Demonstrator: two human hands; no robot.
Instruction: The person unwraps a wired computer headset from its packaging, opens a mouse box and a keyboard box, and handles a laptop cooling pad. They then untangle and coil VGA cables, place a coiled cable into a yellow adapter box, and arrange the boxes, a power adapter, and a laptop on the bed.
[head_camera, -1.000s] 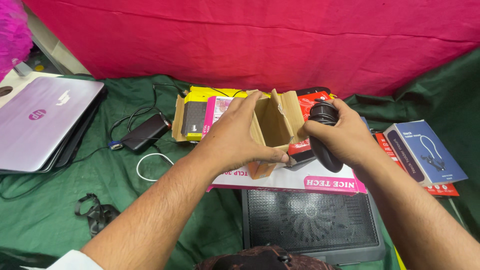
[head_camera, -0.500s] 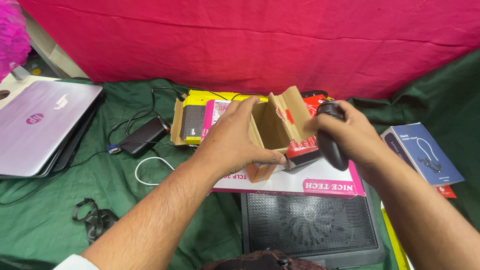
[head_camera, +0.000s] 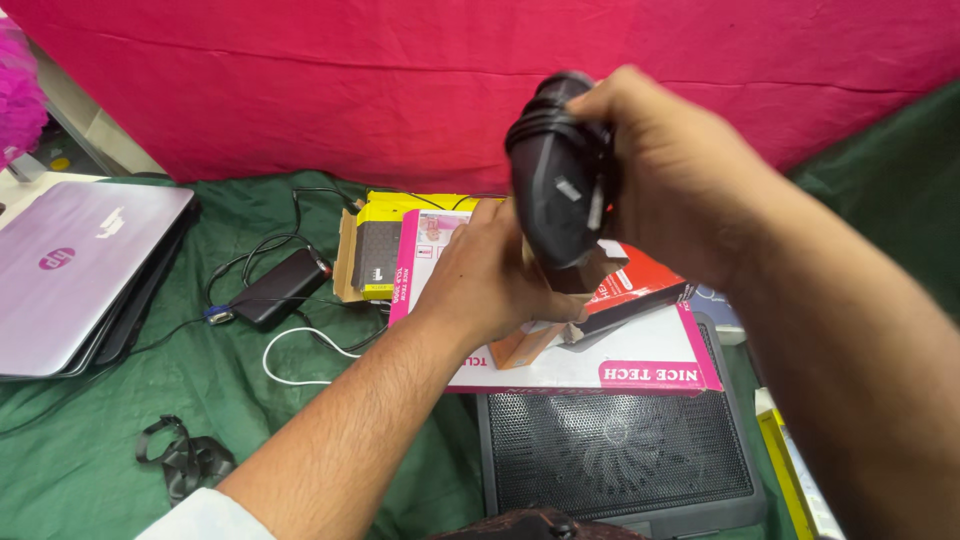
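Observation:
My right hand (head_camera: 680, 175) is raised close to the camera, fingers closed around a black computer mouse (head_camera: 560, 170) with its cable wound about it. Lower down, my left hand (head_camera: 490, 280) grips a small open cardboard box (head_camera: 535, 340) with a red printed side (head_camera: 635, 290); the mouse hides most of the box's opening. Both are above a flat white and pink box (head_camera: 620, 355) lying on the green cloth.
A black laptop cooling pad (head_camera: 615, 450) lies at the front. A silver laptop (head_camera: 80, 270) sits at the left, with a black power brick (head_camera: 275, 288), cables and a white cord (head_camera: 300, 350) beside it. A yellow box (head_camera: 375, 250) lies behind; a black strap (head_camera: 185, 460) front left.
My right hand has lifted the mouse up from beside the box toward the camera, over the box's opening. My left hand still holds the box, a little lower.

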